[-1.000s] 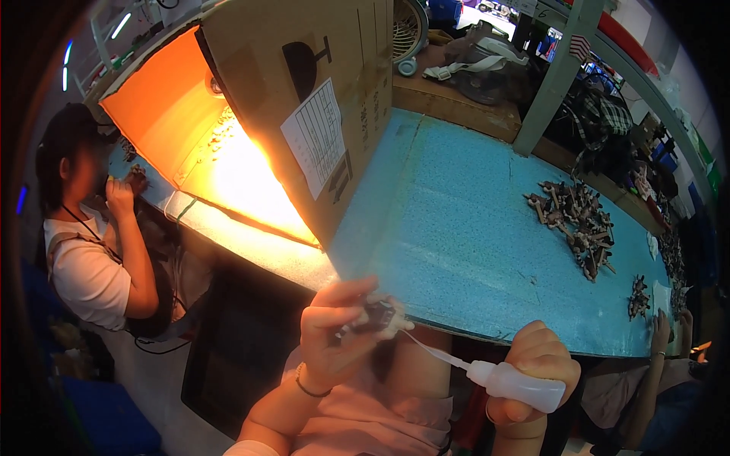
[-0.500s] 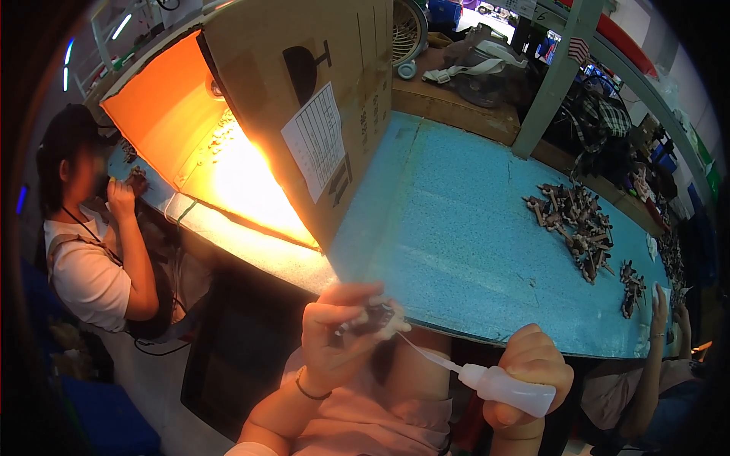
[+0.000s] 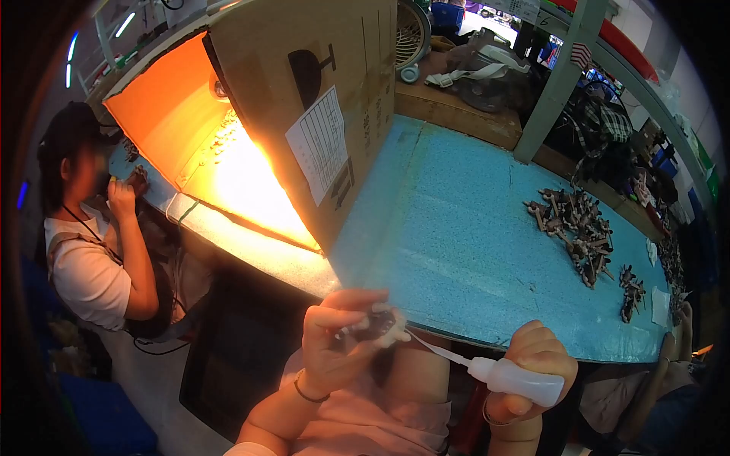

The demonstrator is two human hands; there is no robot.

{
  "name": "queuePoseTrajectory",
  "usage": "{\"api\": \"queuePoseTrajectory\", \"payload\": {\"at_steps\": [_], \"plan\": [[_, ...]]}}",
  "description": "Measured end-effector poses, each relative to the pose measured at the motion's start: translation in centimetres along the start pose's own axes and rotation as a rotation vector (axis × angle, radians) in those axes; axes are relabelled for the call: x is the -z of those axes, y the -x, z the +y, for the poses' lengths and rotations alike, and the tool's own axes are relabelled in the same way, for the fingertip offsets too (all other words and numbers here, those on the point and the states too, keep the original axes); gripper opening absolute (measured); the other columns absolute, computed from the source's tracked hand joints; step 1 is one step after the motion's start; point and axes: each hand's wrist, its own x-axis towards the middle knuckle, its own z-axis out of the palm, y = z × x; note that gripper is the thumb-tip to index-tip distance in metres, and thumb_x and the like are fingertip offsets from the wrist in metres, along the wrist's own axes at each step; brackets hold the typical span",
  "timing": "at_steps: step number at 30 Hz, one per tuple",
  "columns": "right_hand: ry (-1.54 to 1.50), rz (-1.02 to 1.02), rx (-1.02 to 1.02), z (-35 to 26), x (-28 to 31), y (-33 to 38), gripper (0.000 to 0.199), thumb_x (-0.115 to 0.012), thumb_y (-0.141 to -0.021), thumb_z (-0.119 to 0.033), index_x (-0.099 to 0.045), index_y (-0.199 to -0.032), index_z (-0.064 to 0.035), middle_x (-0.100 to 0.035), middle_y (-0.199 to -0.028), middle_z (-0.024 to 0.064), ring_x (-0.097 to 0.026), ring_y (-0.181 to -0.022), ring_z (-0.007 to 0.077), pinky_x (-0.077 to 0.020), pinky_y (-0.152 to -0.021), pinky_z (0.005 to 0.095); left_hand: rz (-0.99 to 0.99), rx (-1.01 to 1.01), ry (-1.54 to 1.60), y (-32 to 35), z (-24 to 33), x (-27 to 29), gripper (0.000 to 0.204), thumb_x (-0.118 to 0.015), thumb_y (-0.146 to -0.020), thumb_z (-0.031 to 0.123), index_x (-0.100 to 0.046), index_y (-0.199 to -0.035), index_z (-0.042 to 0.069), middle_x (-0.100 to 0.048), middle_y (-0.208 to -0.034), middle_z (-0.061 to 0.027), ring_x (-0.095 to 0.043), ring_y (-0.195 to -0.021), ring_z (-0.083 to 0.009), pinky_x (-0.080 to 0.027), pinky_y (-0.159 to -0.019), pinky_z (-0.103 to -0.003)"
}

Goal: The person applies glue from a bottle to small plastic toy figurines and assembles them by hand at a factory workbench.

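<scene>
Between the fingers and thumb of my left hand (image 3: 328,338) is a small brown and beige figurine (image 3: 380,325), partly hidden by the fingers. My right hand (image 3: 536,357) wraps round a white squeeze bottle (image 3: 513,380) with a long thin nozzle (image 3: 437,347). The bottle lies tilted, its nozzle pointing left and up at the figurine. The tip is very near the figurine's right side; whether it touches I cannot tell. Both hands are over my lap at the front edge of the blue table (image 3: 456,228).
A cardboard box (image 3: 304,121) lit orange inside stands on the left. A pile of figurines (image 3: 574,232) and a smaller cluster (image 3: 631,292) lie on the right. A person (image 3: 99,243) works at left; another person's arm (image 3: 661,380) is at lower right. A shelf post (image 3: 559,83) rises behind.
The figurine has turned a little in my left hand. My right hand and the bottle have shifted slightly right. The other person's hand at right has moved down from the table edge.
</scene>
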Motion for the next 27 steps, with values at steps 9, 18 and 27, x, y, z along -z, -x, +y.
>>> {"api": "queuePoseTrajectory", "payload": {"at_steps": [9,18,27], "plan": [[0.042,-0.018,-0.001,-0.33,0.31,0.28,0.057,-0.056,-0.078,-0.061,-0.04,-0.088,-0.0064,-0.042,-0.069,0.0019,-0.04,-0.056,0.0127,-0.031,-0.053,0.0273,-0.037,-0.038,-0.042,-0.1,0.34,0.44,0.047,-0.071,-0.072,-0.004,-0.04,-0.105,0.009,-0.046,-0.117,-0.0221,-0.051,-0.112,-0.0338,-0.05,-0.088,-0.037],[0.062,-0.052,-0.004,-0.22,-0.13,0.03,0.057,-0.056,-0.078,-0.061,-0.041,-0.087,-0.0074,-0.042,-0.067,0.0017,-0.04,-0.056,0.0126,-0.0319,-0.053,0.027,-0.036,-0.064,-0.075,0.18,0.11,0.61,0.047,-0.07,-0.072,-0.004,-0.041,-0.107,0.009,-0.045,-0.118,-0.023,-0.051,-0.113,-0.0342,-0.05,-0.088,-0.038],[0.051,0.018,-0.009,0.0,-0.33,0.27,0.056,-0.057,-0.078,-0.059,-0.041,-0.088,-0.0067,-0.042,-0.066,0.0019,-0.041,-0.056,0.0122,-0.0323,-0.053,0.0267,-0.025,-0.07,-0.057,-0.04,0.09,0.91,0.046,-0.069,-0.073,-0.005,-0.04,-0.107,0.008,-0.046,-0.118,-0.0239,-0.053,-0.11,-0.0319,-0.051,-0.086,-0.039]]}}
